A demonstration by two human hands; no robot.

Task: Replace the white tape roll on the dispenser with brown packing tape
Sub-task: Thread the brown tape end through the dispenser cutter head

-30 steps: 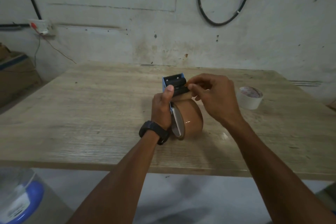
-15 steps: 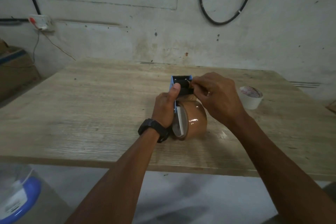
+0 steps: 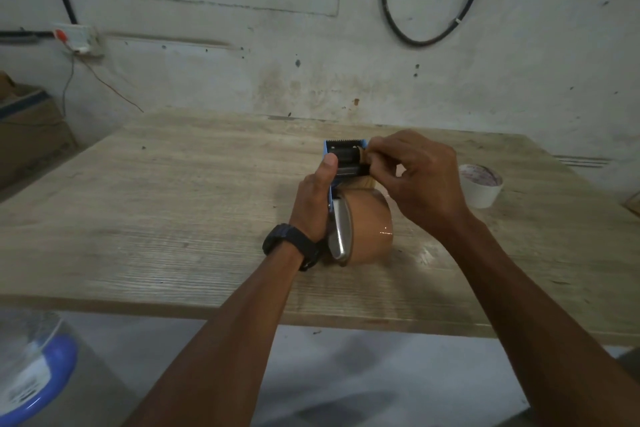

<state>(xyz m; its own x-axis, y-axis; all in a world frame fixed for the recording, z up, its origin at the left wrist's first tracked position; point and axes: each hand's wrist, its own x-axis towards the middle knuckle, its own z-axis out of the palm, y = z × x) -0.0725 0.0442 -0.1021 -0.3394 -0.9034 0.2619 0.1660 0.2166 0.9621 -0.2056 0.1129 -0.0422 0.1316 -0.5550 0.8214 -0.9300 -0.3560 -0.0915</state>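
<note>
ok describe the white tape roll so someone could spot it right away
Start at the wooden table and go to its right side, past the right hand. The white roll lies flat there, alone and untouched. Unlike the brown roll mounted on the dispenser, it is smaller and free.

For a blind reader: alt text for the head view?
Two hands thread brown tape on a blue dispenser: left hand grips it, right hand pinches at its toothed end. A white roll sits right on the wooden table.
</note>
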